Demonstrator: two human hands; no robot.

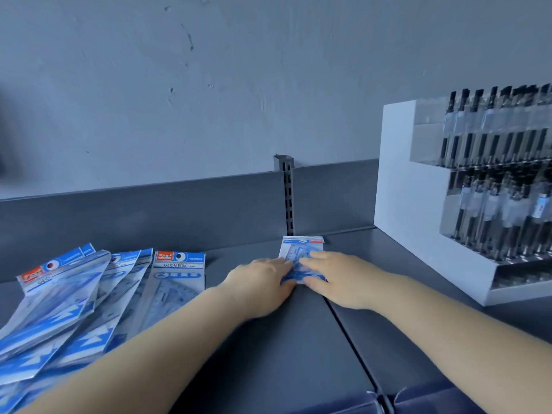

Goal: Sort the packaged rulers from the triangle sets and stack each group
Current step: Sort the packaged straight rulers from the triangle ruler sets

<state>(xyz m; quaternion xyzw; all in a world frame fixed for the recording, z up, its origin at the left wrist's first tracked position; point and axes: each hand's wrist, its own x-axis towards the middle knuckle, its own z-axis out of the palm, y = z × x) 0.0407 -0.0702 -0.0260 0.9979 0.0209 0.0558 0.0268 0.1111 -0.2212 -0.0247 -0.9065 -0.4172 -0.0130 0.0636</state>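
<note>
Both hands lie flat, fingers extended, on a small triangle set pack (302,252) at the shelf (268,339) rear: left hand (263,279) on its left edge, right hand (334,279) on its right. Fanned packs (89,294) lie left, one reading "GEOMETRIC". Pen display (478,189) stands right.

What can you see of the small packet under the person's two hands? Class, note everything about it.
The small packet is a clear plastic sleeve with a white and blue header strip bearing a small red patch. Blue printing and a pale ruled edge show through it. It lies flat on the grey shelf, header towards the back panel, near the slotted upright. The left hand and right hand rest on its near end with flat fingers, covering that part. It lies apart from the fanned packets on the left.
</note>
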